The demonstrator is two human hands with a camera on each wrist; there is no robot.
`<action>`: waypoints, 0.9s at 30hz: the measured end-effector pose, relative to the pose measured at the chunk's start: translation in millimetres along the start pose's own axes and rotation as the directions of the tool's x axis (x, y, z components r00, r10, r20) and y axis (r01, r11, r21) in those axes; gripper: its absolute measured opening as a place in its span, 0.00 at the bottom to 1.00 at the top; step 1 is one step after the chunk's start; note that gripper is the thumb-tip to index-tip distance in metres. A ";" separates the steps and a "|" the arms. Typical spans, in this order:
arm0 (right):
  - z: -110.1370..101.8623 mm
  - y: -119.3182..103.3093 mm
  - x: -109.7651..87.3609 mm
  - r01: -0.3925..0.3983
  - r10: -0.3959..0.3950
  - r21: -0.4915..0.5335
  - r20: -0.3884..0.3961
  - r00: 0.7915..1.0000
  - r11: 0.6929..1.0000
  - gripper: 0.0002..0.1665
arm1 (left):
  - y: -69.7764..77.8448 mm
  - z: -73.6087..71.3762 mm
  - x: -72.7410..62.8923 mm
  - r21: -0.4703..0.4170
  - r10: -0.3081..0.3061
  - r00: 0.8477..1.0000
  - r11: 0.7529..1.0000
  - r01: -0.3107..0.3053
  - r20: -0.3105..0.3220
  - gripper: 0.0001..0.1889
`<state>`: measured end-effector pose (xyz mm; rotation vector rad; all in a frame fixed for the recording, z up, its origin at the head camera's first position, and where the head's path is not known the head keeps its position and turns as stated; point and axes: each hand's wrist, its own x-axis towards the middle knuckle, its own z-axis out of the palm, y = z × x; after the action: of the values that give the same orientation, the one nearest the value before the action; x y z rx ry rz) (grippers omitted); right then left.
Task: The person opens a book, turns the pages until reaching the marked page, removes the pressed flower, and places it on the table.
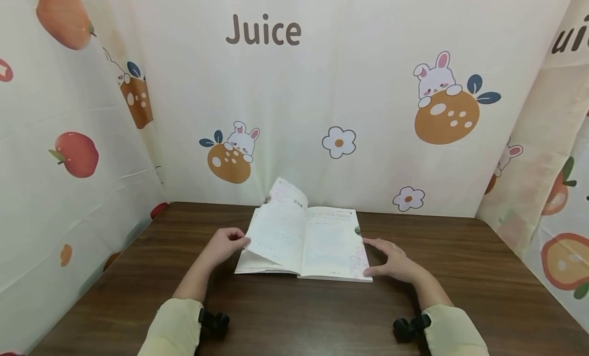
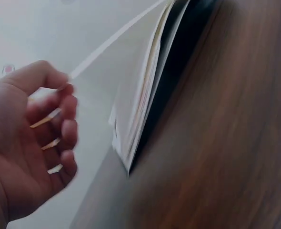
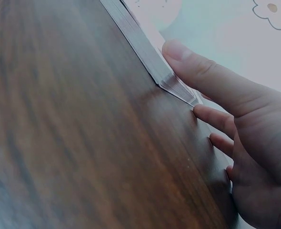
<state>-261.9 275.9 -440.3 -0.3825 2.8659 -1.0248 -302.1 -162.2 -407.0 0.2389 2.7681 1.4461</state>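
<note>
An open book (image 1: 329, 243) lies on the brown table, its right-hand page flat with faint print and a pink pattern near the lower corner. My left hand (image 1: 227, 246) pinches the outer edge of a lifted page (image 1: 278, 228) between thumb and index finger. In the left wrist view that page (image 2: 116, 45) slants up from the stack to the fingertips, and the other fingers (image 2: 69, 133) are loosely curled. At the book's right edge is my right hand (image 1: 395, 261), its thumb (image 3: 178, 51) on the lower corner of the page and its fingers extended along the side.
The dark wood table (image 1: 322, 315) ends at a pale curtain (image 1: 368, 90) printed with fruit, rabbits and flowers, which also hangs at both sides. Black wrist mounts (image 1: 213, 323) are strapped below the sleeves.
</note>
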 end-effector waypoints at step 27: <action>-0.6 2.6 1.2 -0.004 0.004 -0.010 0.005 1.000 1.000 0.51 | -13.9 -5.8 -5.4 0.251 -0.074 0.972 0.968 0.016 0.221 0.12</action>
<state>-263.7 277.9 -441.5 -0.3798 2.8675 -1.0076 -299.0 -175.5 -415.4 0.3198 2.7357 0.9889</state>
